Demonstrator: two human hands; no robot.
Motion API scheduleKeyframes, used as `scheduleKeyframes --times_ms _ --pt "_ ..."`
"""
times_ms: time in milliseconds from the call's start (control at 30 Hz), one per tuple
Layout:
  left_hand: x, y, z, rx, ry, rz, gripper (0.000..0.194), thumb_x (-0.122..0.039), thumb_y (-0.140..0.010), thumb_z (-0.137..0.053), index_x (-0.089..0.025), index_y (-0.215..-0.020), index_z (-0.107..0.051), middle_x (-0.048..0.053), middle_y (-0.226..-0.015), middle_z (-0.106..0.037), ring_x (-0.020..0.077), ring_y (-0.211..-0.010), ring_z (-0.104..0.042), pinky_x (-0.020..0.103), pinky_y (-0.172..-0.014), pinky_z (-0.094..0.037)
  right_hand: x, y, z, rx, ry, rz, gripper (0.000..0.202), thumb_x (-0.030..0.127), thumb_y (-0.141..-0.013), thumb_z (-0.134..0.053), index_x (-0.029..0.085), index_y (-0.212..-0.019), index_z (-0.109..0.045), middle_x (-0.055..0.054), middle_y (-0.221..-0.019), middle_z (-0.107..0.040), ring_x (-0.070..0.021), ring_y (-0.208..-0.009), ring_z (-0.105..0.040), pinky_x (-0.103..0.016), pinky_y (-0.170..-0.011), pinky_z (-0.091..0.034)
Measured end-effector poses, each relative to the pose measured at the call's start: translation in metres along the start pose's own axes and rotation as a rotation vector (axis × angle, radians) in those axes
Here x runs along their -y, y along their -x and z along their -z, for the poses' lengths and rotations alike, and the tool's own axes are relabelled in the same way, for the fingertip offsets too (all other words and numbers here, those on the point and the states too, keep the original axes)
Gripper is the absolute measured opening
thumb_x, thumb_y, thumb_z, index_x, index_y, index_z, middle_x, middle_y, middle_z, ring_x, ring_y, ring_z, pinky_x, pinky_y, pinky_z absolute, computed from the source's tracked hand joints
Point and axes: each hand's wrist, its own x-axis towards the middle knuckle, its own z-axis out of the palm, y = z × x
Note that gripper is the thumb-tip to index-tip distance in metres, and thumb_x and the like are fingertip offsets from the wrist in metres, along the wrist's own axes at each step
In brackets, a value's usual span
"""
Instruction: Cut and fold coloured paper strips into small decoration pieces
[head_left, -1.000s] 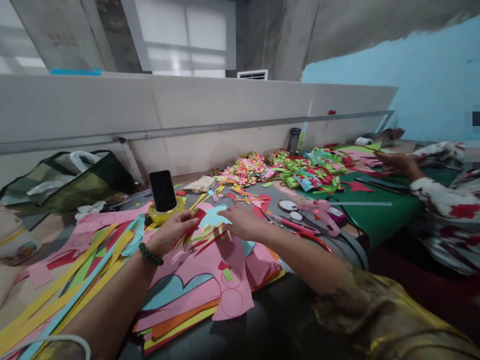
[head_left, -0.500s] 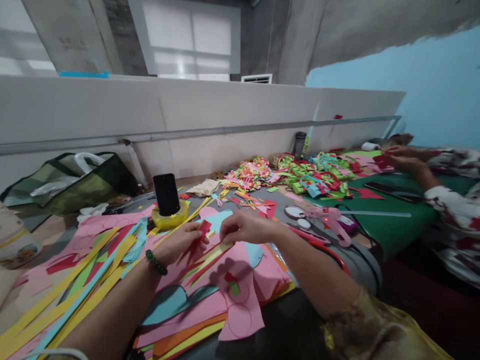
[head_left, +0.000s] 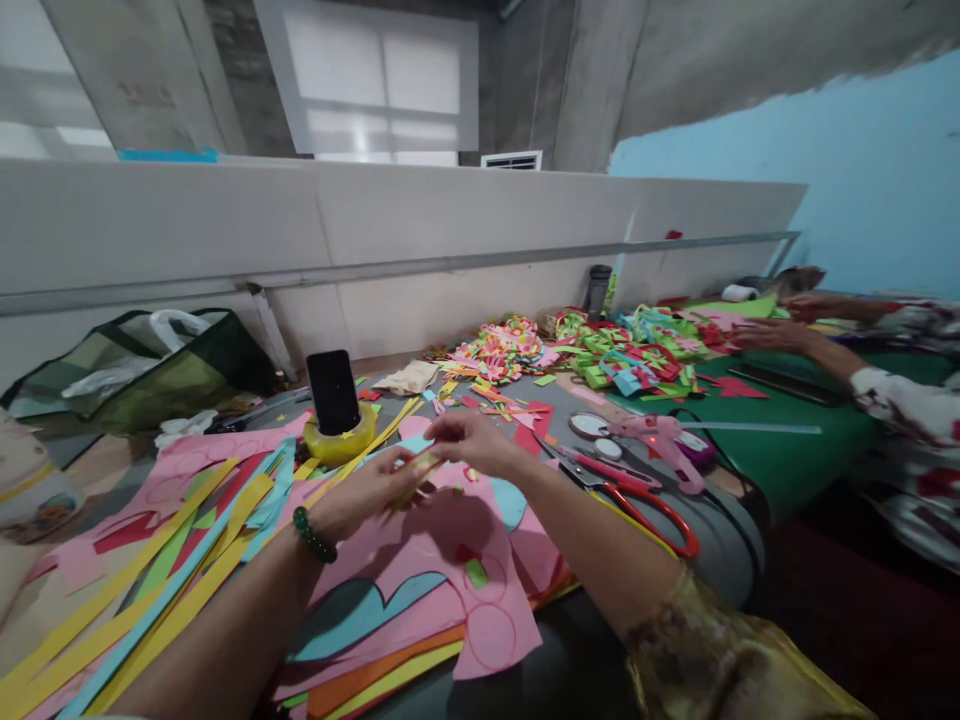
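Observation:
Over the pink sheets point(head_left: 420, 625), my left hand point(head_left: 367, 492), with a green bead bracelet at its wrist, pinches thin yellowish strips point(head_left: 412, 478). My right hand point(head_left: 472, 445) meets it from the right, its fingers closed on the far end of the same strips. The fingers partly cover the strips, so their number is unclear. Beneath the hands, the sheets carry drawn circles, and a blue cloud-like shape point(head_left: 349, 618) lies on them. A small green piece point(head_left: 476, 573) rests beside a red one on the pink sheet.
Red-handled scissors point(head_left: 652, 512) and a pink glue gun point(head_left: 664, 440) lie right of my hands. A phone point(head_left: 333, 392) stands in a yellow holder. Long coloured strips point(head_left: 161, 590) spread at left; decorations point(head_left: 502, 350) pile behind. Another person's hands point(head_left: 780, 335) are at far right.
The red piece is no longer visible in my left hand. My hands have come together, and the strips are gathered between them. The scissors show more fully. The other person's hands have shifted left.

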Motion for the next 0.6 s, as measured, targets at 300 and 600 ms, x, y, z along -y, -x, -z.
scheduleKeyframes --times_ms 300,600 --pt "0.000 -0.015 0.045 -0.644 -0.145 -0.280 0.042 -0.044 -0.068 -0.062 -0.015 -0.098 -0.055 0.006 -0.092 -0.060 0.0202 -0.091 -0.056 0.031 -0.078 -0.042 -0.055 -0.017 0.009 -0.217 0.232 -0.248 0.008 0.011 -0.057 -0.068 0.014 -0.063 -0.065 -0.001 -0.058 -0.062 -0.0135 -0.058 -0.056 -0.023 -0.054 -0.042" --pt "-0.028 0.005 0.066 -0.687 -0.391 -0.411 0.039 -0.040 -0.074 -0.056 -0.013 -0.102 -0.058 0.009 -0.099 -0.062 0.0204 -0.092 -0.058 0.033 -0.084 -0.044 -0.040 -0.008 0.013 -0.487 0.383 -0.081 0.019 0.028 -0.078 -0.052 0.017 -0.089 -0.064 -0.005 -0.086 -0.066 -0.0160 -0.076 -0.057 -0.026 -0.068 -0.042"
